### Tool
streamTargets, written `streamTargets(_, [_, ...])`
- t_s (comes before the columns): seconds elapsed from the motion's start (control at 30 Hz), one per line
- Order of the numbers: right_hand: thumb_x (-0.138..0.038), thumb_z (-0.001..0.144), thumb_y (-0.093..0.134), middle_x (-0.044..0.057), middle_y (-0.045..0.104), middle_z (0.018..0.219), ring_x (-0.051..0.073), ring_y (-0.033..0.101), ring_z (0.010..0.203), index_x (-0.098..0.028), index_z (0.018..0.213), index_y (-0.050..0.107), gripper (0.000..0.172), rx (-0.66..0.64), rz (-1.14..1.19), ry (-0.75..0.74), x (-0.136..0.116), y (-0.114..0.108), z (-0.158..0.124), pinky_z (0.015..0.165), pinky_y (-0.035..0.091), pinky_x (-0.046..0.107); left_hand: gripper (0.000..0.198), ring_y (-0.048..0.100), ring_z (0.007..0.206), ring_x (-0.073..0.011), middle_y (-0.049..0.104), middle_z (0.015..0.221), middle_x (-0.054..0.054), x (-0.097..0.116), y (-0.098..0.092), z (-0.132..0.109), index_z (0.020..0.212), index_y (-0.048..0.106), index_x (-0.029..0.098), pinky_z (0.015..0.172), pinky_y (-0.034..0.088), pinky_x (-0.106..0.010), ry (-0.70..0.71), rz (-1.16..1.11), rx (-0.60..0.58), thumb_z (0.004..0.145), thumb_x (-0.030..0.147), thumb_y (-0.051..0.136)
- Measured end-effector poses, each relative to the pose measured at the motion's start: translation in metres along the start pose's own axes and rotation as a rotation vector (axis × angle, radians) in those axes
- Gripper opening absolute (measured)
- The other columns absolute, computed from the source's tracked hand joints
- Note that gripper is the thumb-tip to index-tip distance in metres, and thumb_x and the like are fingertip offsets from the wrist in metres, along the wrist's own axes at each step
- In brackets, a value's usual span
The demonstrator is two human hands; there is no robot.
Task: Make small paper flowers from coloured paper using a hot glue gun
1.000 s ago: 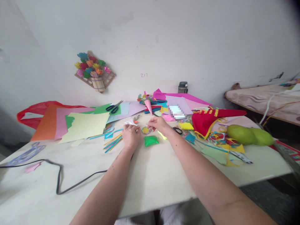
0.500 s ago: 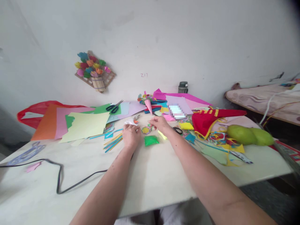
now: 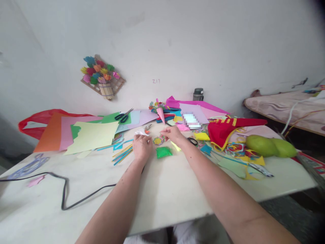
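My left hand (image 3: 142, 146) lies knuckles-up on the white table (image 3: 162, 193) with its fingers curled, just left of a small yellow and pink paper flower (image 3: 157, 140). A white paper scrap (image 3: 141, 133) sits at its fingertips. My right hand (image 3: 172, 133) is pinched at the flower's right edge, fingers pressed together on something too small to name. A green packet (image 3: 164, 152) lies just in front of the flower, between both wrists. Thin blue and yellow paper strips (image 3: 122, 154) lie left of my left hand.
Coloured paper sheets (image 3: 88, 134) and black-handled scissors (image 3: 123, 116) cover the back left. A black cable (image 3: 63, 195) crosses the near left. Red cloth with yellow trim (image 3: 228, 130), paper offcuts and two green fruits (image 3: 270, 146) fill the right. A paper flower craft (image 3: 103, 78) hangs on the wall.
My right hand has shifted slightly lower and nearer the paper flower. My left hand has stayed where it was.
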State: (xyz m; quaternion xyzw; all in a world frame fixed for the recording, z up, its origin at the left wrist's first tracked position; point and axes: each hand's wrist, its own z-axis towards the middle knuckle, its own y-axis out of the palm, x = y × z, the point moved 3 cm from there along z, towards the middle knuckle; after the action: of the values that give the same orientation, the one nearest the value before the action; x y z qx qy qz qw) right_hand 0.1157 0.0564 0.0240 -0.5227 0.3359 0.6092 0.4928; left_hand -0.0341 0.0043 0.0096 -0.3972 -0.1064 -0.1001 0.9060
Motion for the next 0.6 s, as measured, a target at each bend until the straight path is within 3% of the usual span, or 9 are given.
streamTargets(0.3, [-0.008, 0.076, 0.046, -0.004, 0.056, 0.053, 0.003, 0.040, 0.033, -0.011, 0.079, 0.059, 0.013, 0.023, 0.001, 0.002, -0.0003, 0.0010, 0.0006, 0.036, 0.034, 0.017, 0.024, 0.046, 0.090, -0.0249, 0.067, 0.080, -0.006, -0.0009, 0.0011, 0.0004, 0.075, 0.070, 0.020, 0.076, 0.037, -0.036, 0.008, -0.001, 0.001, 0.074, 0.027, 0.047])
streamTargets(0.6, [-0.019, 0.074, 0.054, -0.001, 0.057, 0.053, 0.004, 0.042, 0.034, -0.012, 0.062, 0.052, 0.015, -0.036, 0.041, 0.019, 0.0008, 0.0056, -0.0012, 0.033, 0.037, 0.017, 0.024, 0.047, 0.089, -0.0248, 0.067, 0.079, -0.006, -0.0024, 0.0033, 0.0001, 0.075, 0.070, 0.021, 0.077, 0.037, -0.036, 0.019, -0.011, 0.016, 0.074, 0.028, 0.047])
